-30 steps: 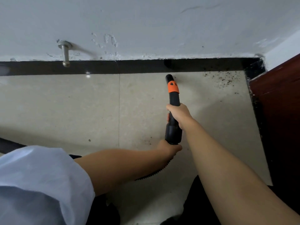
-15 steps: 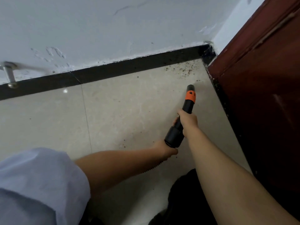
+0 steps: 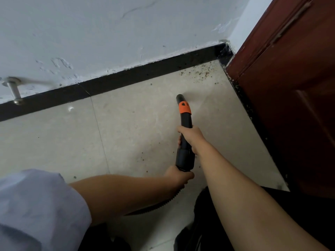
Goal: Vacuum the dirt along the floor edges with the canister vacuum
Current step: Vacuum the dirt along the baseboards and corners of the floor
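Nozzle [image 3: 183, 113] on the floor tile [image 3: 126, 134], short of the dirt [image 3: 203, 71] in the baseboard [image 3: 126, 78] corner — right hand [image 3: 190, 138] wrapped round its middle, left hand [image 3: 178, 175] clamped on the hose [image 3: 157, 205] end.

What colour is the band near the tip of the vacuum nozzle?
Orange; the band shows in the head view, the only one.

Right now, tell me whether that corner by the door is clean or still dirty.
Still dirty. Dark specks lie scattered in the corner where the black baseboard meets the door, and the nozzle stops short of them.
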`<state>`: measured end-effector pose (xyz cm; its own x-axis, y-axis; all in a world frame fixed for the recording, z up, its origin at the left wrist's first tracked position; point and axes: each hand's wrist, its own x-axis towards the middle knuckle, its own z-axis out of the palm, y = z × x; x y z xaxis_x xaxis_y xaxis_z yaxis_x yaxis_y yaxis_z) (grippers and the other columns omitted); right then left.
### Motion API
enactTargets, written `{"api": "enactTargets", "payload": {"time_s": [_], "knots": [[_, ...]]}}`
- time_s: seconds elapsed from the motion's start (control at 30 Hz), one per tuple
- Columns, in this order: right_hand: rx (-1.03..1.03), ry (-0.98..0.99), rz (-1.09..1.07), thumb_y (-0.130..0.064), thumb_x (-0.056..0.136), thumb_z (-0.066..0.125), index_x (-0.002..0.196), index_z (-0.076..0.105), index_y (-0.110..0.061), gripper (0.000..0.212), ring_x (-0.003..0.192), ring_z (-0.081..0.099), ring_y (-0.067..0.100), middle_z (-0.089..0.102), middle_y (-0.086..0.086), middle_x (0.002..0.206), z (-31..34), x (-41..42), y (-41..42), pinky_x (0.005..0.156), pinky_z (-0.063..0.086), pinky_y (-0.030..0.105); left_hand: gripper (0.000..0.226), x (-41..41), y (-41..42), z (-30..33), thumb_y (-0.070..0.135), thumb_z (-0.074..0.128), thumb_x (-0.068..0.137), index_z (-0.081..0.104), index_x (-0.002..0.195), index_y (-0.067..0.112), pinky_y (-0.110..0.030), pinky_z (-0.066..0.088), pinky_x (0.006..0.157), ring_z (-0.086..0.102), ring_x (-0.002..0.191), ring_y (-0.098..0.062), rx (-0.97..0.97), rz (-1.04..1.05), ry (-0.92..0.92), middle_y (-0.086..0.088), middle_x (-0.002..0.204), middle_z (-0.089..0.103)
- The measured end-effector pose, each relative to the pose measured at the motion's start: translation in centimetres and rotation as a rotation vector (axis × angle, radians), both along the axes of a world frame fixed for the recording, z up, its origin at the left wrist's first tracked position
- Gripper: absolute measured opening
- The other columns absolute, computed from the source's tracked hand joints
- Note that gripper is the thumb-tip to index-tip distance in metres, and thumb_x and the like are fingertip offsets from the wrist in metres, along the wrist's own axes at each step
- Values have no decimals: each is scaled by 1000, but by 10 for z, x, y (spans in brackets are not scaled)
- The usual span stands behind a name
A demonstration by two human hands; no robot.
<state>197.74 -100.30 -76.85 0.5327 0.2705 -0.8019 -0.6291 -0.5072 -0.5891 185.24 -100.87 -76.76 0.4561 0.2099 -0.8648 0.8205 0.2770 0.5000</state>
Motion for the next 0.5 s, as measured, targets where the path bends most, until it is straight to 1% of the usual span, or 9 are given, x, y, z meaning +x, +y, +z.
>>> {"api": "enactTargets", "payload": {"time_s": [0.07,0.1,0.17,0.23,0.3,0.37,0.43,0.5], "knots": [[-39,-41,-100,-8,85,58,85,48,-9,11,40,48,19,50,6,52,1,-2,-10,52,47,33,17,-1,1,1,11,62,82,52,95,14,-24,44,57,49,61,-14,-10,-78,-13,-3,73,51],[-61,-63,-164,-8,85,58,85,48,-9,11,42,48,19,50,7,54,2,-1,-15,51,46,31,20,1,3,2,11,62,82,50,98,14,-24,44,57,49,61,-14,-14,-122,-25,-3,74,51],[-86,-82,-289,-7,85,58,89,47,-8,12,43,48,19,50,7,57,5,3,-26,43,45,26,18,5,5,6,10,62,83,48,94,15,-22,43,55,47,60,-12,-20,-199,-63,-3,73,49],[-95,-83,-344,-6,85,58,94,46,-7,14,43,47,19,49,7,57,6,4,-32,41,44,24,19,6,5,8,10,62,84,46,82,20,-22,43,54,47,59,-12,-22,-236,-85,-2,72,49],[-100,-76,-348,-6,85,57,97,46,-5,17,44,47,20,48,8,58,7,-2,-34,45,44,27,26,0,3,10,10,62,83,42,75,25,-21,42,54,47,59,-11,-38,-245,-84,-2,71,48],[-97,-64,-325,-5,85,57,95,47,-5,14,44,46,20,48,7,57,7,-12,-32,48,44,29,24,-12,2,12,9,62,83,44,77,24,-21,42,53,47,59,-12,-63,-226,-75,-2,70,48],[-83,-62,-272,-5,85,57,87,48,-6,9,40,46,20,47,7,55,8,-25,-24,47,43,28,16,-25,3,13,9,62,82,49,84,18,-22,42,54,48,59,-14,-74,-182,-59,-3,70,49],[-66,-50,-180,-4,86,56,80,46,-8,12,33,46,17,47,8,52,10,-34,-12,41,43,24,14,-35,6,14,10,63,81,52,89,15,-24,43,56,49,60,-16,-63,-120,-38,-4,70,51]]}}
